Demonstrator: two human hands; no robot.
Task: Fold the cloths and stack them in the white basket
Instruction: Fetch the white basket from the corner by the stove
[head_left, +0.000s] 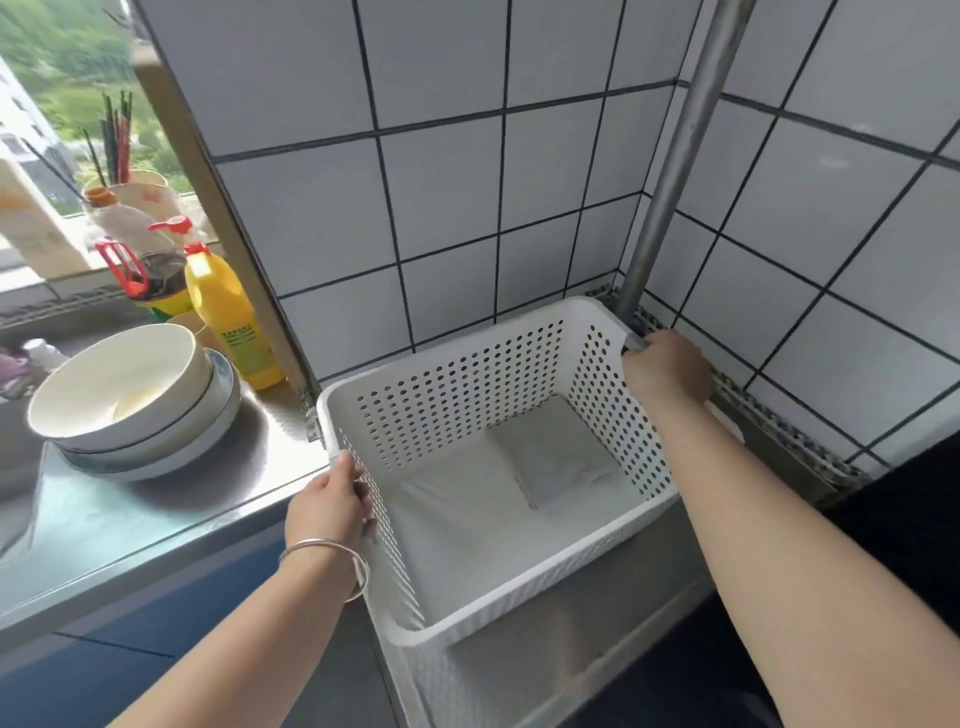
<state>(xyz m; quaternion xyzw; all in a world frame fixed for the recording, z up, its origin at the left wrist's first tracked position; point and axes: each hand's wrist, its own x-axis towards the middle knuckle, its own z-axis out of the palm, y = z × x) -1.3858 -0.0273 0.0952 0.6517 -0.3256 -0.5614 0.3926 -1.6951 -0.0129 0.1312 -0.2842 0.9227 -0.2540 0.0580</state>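
Both bare forearms reach forward and slightly inward from the bottom of the view. The left hand (332, 499) is closed on the left rim of the white basket (524, 608), thumb on top of the rim and fingers (363, 506) curled against the wall's outer face, its wrist nearly straight. Two thin silver bangles (332, 558) hang around that wrist. The right hand (667, 366) is closed over the basket's far right corner, knuckles up, its fingertips hidden past the rim. The right forearm stretches further out than the left, crossing above the basket's right wall.
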